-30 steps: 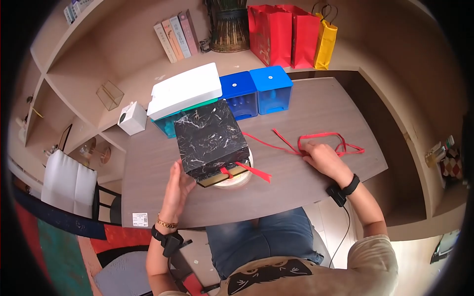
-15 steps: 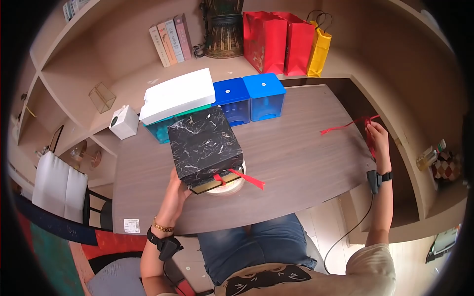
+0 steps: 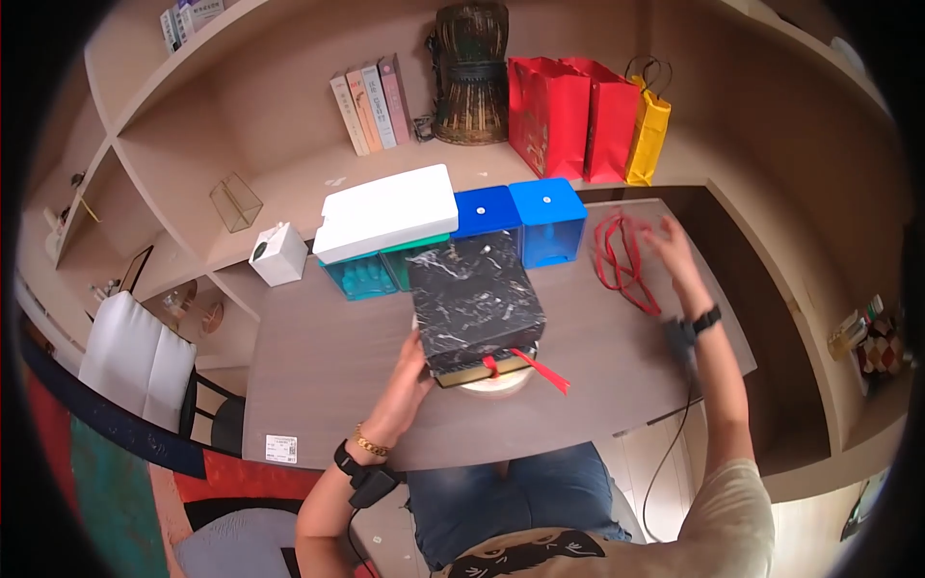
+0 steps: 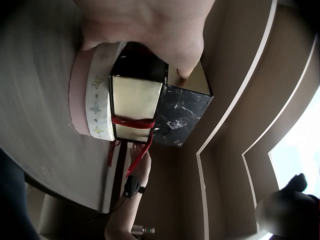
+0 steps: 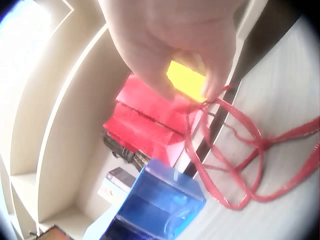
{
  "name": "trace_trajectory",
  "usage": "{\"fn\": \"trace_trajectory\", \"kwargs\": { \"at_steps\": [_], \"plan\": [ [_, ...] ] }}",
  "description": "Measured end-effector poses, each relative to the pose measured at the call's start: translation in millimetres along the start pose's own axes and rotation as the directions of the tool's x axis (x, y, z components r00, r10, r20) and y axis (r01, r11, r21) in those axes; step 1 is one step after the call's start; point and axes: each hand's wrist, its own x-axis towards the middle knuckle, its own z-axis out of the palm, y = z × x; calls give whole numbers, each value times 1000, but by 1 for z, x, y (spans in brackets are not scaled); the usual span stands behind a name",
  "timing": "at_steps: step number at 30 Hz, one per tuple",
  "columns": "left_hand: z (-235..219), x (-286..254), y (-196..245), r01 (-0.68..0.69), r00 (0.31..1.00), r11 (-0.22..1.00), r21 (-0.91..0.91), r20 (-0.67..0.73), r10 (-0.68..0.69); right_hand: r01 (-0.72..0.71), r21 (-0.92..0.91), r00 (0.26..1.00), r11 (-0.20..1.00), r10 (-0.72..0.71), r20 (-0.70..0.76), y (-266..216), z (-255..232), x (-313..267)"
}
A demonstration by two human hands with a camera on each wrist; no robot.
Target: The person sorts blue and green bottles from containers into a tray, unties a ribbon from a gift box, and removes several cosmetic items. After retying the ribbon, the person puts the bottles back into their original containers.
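My left hand (image 3: 405,395) grips the near left side of a black marbled box (image 3: 477,308). In the left wrist view a fingertip (image 4: 184,74) reaches the edge of its marbled part, and a cream inner side (image 4: 135,100) shows with red ribbon across it. Under it stands a round pink-and-white box (image 4: 95,107) printed with stars. At the table's back right my right hand (image 3: 679,260) has thumb and fingers parted, a gap between them. Loops of long red ribbon (image 5: 245,175) trail from right at these fingertips onto the table.
Blue (image 3: 549,231) and teal (image 3: 366,277) drawer boxes stand behind the black box, with a white case (image 3: 385,212) on top. Red paper bags (image 3: 549,116) and a yellow bag (image 3: 648,140) stand on the shelf. A white cube-shaped box (image 3: 278,254) sits back left.
My right hand lifted the ribbon to the right edge, then came back leftward to the table's back right with its fingers parting. My left hand stays on the black box.
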Motion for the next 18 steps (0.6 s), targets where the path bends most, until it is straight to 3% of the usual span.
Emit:
{"fn": "trace_trajectory", "kwargs": {
  "at_steps": [2,3,4,5,7,8,10,13,18],
  "plan": [
    [14,9,-2,4,997,1000,-8,74,-3,-99,193,979,976,60,195,-62,11,-68],
    [23,13,-2,8,996,1000,-21,84,-6,-1,184,949,983,-57,311,-59,17,-89],
    [31,18,-4,-4,996,1000,-31,89,7,-25,259,866,966,-109,488,-76,18,-117],
    [40,24,-8,-13,995,999,-42,94,17,-139,292,784,946,-75,616,-105,16,-147],
    [51,40,-22,-30,997,1000,5,77,29,-246,295,646,923,-71,760,-105,24,-177],
    [55,50,-33,-41,997,998,41,72,38,-53,268,638,962,-173,750,-94,33,-180],
    [68,67,-49,-69,996,991,115,57,63,130,81,709,988,-150,689,-102,30,-186],
    [92,78,-43,-74,994,988,136,84,63,-82,214,781,973,-71,620,-110,21,-184],
    [113,97,-43,-91,991,981,174,114,71,-92,306,830,948,-97,549,-89,17,-172]
  ]
}}
